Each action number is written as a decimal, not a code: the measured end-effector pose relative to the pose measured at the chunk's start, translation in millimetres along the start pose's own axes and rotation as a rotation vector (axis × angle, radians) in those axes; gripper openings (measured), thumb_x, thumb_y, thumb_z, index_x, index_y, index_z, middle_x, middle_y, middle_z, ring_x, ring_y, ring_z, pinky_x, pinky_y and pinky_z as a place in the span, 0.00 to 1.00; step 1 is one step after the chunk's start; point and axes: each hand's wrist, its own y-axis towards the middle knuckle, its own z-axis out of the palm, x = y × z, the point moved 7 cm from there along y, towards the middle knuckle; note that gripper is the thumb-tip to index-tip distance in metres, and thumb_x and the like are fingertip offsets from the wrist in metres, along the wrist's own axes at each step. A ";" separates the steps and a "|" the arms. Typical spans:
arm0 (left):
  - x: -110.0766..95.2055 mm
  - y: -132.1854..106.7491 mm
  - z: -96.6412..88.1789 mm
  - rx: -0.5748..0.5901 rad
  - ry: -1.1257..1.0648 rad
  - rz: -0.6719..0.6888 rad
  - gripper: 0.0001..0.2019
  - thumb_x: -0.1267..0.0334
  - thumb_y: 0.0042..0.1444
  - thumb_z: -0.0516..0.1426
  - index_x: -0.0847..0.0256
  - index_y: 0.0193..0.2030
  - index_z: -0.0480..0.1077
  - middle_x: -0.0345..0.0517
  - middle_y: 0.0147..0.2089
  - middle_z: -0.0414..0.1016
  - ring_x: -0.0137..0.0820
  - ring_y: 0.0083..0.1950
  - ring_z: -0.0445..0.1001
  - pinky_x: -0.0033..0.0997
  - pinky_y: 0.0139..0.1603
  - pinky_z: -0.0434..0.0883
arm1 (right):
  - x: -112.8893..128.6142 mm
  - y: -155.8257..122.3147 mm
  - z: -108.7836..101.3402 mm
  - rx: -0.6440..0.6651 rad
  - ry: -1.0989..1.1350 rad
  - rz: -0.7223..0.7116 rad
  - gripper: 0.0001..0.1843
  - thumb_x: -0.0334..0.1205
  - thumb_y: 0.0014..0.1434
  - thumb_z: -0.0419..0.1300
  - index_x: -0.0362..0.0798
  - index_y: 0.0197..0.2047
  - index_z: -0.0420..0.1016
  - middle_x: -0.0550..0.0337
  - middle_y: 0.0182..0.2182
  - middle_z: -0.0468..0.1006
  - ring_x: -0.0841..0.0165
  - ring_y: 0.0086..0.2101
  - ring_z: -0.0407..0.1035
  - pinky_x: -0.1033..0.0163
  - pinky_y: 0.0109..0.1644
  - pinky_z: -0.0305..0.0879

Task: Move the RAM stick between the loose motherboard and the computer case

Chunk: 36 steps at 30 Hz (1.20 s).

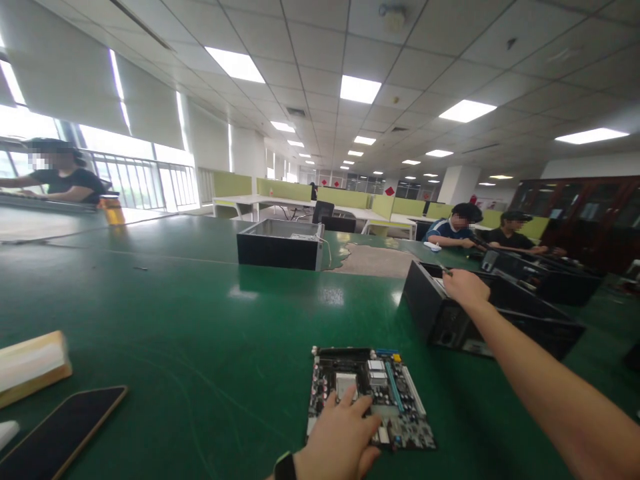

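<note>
A motherboard (400,400) lies flat on the green tabletop in front of me. Over its lower left part rests my left hand (340,430), fingers spread, the fingertips near the pale square processor (346,385). To the right, my right hand (466,288) reaches out to the near left corner of an open black computer case (425,300). Its fingers are closed on a small thin greenish piece (447,271), too small to identify for certain. My right forearm passes in front of part of the case.
A phone (65,433) and a pale yellow block-shaped item (33,367) lie at the left. Farther back stands another open case (280,248), near a torn patch (375,260) of the table covering. Several people sit at tables; another case (545,273) stands at the right.
</note>
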 end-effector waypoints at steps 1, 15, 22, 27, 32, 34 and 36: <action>1.4 0.3 -0.7 -0.013 0.007 0.001 0.18 0.49 0.56 0.51 0.48 0.52 0.65 0.44 0.59 0.63 0.47 0.63 0.54 0.54 0.59 0.58 | -9.1 8.1 5.3 0.046 -0.004 0.046 0.23 0.47 0.57 0.46 0.46 0.45 0.76 0.43 0.45 0.74 0.53 0.46 0.68 0.53 0.43 0.65; 173.6 -42.0 -65.4 -0.258 0.160 -0.418 0.18 0.56 0.57 0.48 0.47 0.52 0.69 0.40 0.59 0.67 0.42 0.60 0.63 0.46 0.56 0.64 | -42.7 40.8 49.6 0.166 0.004 0.047 0.25 0.47 0.53 0.49 0.48 0.50 0.73 0.42 0.49 0.72 0.49 0.47 0.67 0.48 0.44 0.65; 285.4 -100.3 -97.2 -0.332 0.208 -0.653 0.19 0.56 0.55 0.48 0.50 0.52 0.70 0.45 0.59 0.67 0.41 0.59 0.65 0.43 0.57 0.63 | -45.1 33.6 52.7 0.162 0.067 0.025 0.26 0.54 0.55 0.47 0.55 0.52 0.72 0.45 0.48 0.73 0.49 0.48 0.67 0.49 0.45 0.64; 306.0 -126.9 -116.9 -0.521 0.295 -0.726 0.23 0.52 0.51 0.50 0.58 0.50 0.71 0.52 0.58 0.67 0.44 0.56 0.67 0.43 0.55 0.64 | -35.2 5.5 39.2 0.148 0.077 0.068 0.28 0.58 0.54 0.48 0.56 0.52 0.73 0.45 0.46 0.74 0.49 0.45 0.69 0.50 0.43 0.65; 275.7 -113.1 -138.9 -0.757 0.294 -0.647 0.23 0.50 0.51 0.50 0.62 0.48 0.71 0.53 0.54 0.70 0.44 0.55 0.67 0.43 0.57 0.63 | 1.1 -53.5 22.5 0.146 0.058 -0.023 0.25 0.56 0.55 0.47 0.58 0.49 0.74 0.49 0.44 0.76 0.51 0.45 0.70 0.53 0.42 0.65; 254.0 -97.2 -147.9 -0.800 0.260 -0.567 0.21 0.51 0.53 0.49 0.61 0.46 0.71 0.51 0.52 0.72 0.41 0.54 0.67 0.41 0.57 0.62 | 23.1 -85.2 14.7 0.150 0.031 -0.068 0.23 0.54 0.56 0.46 0.59 0.46 0.76 0.50 0.42 0.77 0.52 0.43 0.71 0.54 0.41 0.65; 229.0 -78.1 -157.5 -0.812 0.218 -0.472 0.19 0.52 0.54 0.49 0.60 0.45 0.71 0.49 0.50 0.73 0.38 0.53 0.67 0.38 0.58 0.61 | 51.2 -120.1 6.1 0.155 0.001 -0.149 0.21 0.51 0.57 0.45 0.59 0.44 0.76 0.51 0.41 0.77 0.54 0.41 0.72 0.55 0.39 0.65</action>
